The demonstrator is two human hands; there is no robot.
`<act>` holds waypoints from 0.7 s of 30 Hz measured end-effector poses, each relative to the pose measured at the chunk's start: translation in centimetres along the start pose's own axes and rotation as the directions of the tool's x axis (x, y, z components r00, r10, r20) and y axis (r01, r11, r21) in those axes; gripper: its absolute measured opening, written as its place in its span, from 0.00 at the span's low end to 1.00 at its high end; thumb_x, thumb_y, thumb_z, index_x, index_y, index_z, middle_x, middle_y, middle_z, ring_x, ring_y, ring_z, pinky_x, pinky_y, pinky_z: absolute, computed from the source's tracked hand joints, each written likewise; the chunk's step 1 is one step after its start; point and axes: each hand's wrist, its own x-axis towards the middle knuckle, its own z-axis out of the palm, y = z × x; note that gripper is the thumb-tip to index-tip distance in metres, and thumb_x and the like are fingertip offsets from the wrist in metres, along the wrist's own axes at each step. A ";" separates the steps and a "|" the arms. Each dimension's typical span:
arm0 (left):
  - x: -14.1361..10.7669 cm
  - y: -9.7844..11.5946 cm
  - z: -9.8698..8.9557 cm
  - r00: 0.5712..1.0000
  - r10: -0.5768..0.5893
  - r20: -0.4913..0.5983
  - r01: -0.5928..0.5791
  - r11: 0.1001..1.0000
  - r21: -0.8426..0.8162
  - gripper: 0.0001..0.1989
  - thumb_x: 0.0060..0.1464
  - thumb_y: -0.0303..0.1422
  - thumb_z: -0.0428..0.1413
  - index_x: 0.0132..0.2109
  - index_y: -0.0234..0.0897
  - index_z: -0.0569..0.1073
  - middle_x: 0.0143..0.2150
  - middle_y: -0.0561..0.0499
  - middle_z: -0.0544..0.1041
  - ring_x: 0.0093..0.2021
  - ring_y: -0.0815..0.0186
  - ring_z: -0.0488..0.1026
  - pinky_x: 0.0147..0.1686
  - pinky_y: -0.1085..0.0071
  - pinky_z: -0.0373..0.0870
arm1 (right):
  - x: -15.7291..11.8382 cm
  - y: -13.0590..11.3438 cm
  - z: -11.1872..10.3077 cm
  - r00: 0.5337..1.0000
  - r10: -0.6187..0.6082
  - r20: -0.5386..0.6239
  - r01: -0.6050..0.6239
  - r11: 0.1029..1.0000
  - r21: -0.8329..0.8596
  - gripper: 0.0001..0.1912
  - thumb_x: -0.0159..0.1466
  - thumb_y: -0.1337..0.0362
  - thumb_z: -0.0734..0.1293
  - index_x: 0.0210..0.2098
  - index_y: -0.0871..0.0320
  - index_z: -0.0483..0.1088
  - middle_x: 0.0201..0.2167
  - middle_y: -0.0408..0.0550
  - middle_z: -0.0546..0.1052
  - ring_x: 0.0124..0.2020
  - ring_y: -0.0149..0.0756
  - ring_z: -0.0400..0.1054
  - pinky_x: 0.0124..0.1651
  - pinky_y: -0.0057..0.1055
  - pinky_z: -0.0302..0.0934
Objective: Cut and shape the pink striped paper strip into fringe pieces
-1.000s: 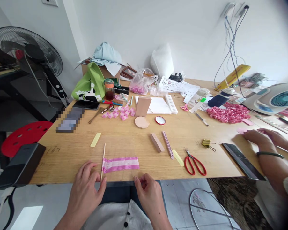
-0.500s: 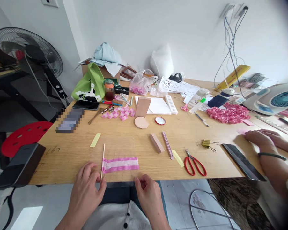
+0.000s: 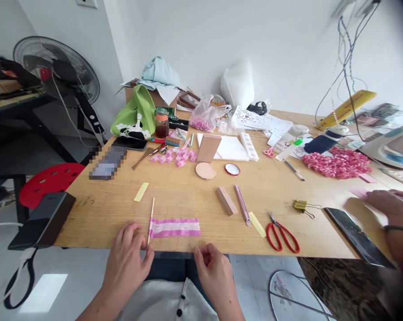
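A pink and white striped ribbon point(image 3: 176, 227) lies flat near the table's front edge, its left end gathered against a thin wooden stick point(image 3: 151, 214). My left hand point(image 3: 129, 254) pinches the lower end of that stick between thumb and fingers. To the right, at the table edge below the ribbon's free end, my right hand point(image 3: 214, 272) has its thumb and fingers pressed together; whatever they may hold is too small or clear to make out. A pinkish block point(image 3: 227, 201) and a slim pink tool point(image 3: 243, 205) lie beyond, right of the ribbon.
Red-handled scissors point(image 3: 281, 234), a yellow tape strip point(image 3: 257, 224) and a binder clip point(image 3: 303, 206) lie to the right. Another person's hand point(image 3: 387, 203) is at the far right, near a dark flat bar point(image 3: 358, 236). Another tape strip point(image 3: 141, 192) lies behind my left hand.
The whole view has shifted, so things on the table appear further right. The ribbon lies a little straighter. Both my hands keep nearly the same pose.
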 end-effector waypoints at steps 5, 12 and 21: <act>0.1 -0.3 0.0 1.000 -0.001 -0.011 0.000 1.000 -0.018 0.09 0.52 0.30 0.51 0.25 0.40 0.61 0.44 0.42 0.67 0.50 0.50 0.65 0.47 0.53 0.65 | 0.1 0.4 -0.3 0.999 -0.045 0.002 0.045 0.999 0.029 0.16 0.63 0.55 0.56 0.22 0.53 0.58 0.15 0.41 0.66 0.18 0.33 0.61 0.25 0.28 0.46; 0.2 -0.3 -0.1 1.000 -0.005 0.002 0.005 0.999 -0.034 0.09 0.53 0.31 0.50 0.25 0.40 0.62 0.43 0.42 0.67 0.49 0.50 0.66 0.47 0.53 0.65 | 0.1 -0.1 -0.5 1.000 -0.025 0.000 0.025 1.000 0.019 0.19 0.64 0.50 0.54 0.21 0.52 0.56 0.15 0.40 0.65 0.18 0.32 0.58 0.25 0.29 0.45; -0.3 -0.4 -0.7 0.999 0.024 0.029 -0.021 0.996 -0.082 0.06 0.54 0.28 0.51 0.29 0.39 0.64 0.46 0.42 0.66 0.53 0.51 0.64 0.49 0.54 0.64 | 0.5 -0.2 -0.1 1.000 -0.024 -0.003 0.024 0.999 -0.034 0.19 0.62 0.51 0.57 0.20 0.53 0.59 0.15 0.43 0.68 0.18 0.34 0.61 0.25 0.29 0.47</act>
